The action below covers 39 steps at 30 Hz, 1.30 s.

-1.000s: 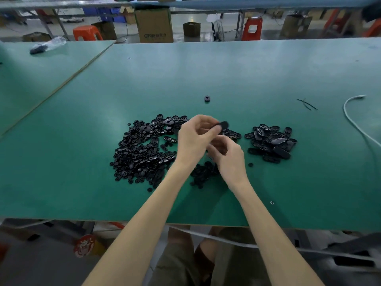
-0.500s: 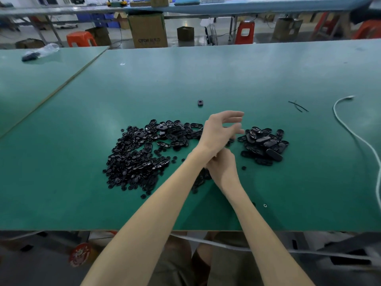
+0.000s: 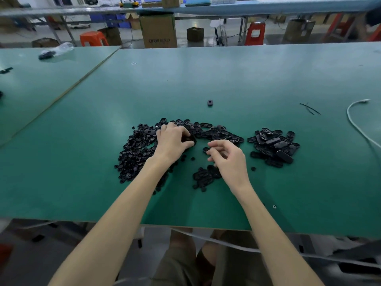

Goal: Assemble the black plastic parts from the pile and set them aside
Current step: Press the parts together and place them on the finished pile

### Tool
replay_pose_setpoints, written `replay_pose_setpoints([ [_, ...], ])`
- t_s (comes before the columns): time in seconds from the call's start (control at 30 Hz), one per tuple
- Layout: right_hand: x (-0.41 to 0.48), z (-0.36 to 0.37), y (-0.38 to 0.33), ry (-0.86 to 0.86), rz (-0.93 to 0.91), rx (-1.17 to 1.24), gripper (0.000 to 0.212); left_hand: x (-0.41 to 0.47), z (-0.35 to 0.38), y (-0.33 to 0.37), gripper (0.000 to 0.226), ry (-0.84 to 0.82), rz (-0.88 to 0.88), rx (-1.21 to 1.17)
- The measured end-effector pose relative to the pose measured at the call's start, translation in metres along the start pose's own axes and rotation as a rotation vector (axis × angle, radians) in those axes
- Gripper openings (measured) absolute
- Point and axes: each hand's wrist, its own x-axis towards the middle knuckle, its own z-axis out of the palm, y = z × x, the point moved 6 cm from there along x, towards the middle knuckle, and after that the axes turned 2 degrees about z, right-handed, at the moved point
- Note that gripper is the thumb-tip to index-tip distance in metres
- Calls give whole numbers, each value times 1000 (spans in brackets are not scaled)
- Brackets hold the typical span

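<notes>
Gripping one black part (image 3: 189, 139) atop the loose pile (image 3: 138, 153), a person's left hand (image 3: 172, 141) curls over a green table (image 3: 82, 182).
The right hand (image 3: 229, 156) hovers beside it, fingers loosely bent; whether it pinches anything cannot be made out. Three heaps show: the pile, a small cluster (image 3: 203, 176) partly hidden by the right wrist, and a set-aside heap (image 3: 274, 146) at right. One stray part (image 3: 209, 103) lies beyond.

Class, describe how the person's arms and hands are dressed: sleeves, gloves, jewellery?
Both forearms are bare to the frame's edge: no sleeves show. The left hand and right hand wear no gloves, and no watch, bracelet or ring is visible.
</notes>
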Motion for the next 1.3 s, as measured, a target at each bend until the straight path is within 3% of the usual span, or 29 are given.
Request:
replay_pose_setpoints([
  [0.1,0,0,0,1,-1,-9,15,-7,-1,-3,19,72,47,-11],
  [0.27,1,1,2,-9,8,-2,15,-11,0,-7,12,59,42,-38],
  [0.4,1,1,2,6,-1,28,9,-19,-12,2,6,162,97,-307],
  [0.5,1,2,2,10,-6,36,10,-24,-18,18,10,96,217,-457],
  [0.67,0,1,0,-6,-26,44,21,-30,-16,42,14,29,347,-493],
  [0.8,2,-4,2,44,-16,104,9,-30,-14,43,27,-66,360,-490],
  [0.93,3,-4,4,53,-3,137,17,-23,-29,13,16,13,235,-338],
  [1.03,3,-1,3,35,-6,121,18,-22,-30,-8,5,-85,142,-221],
  [1.3,2,0,3,32,1,103,16,-26,-7,-14,18,-211,130,-80],
])
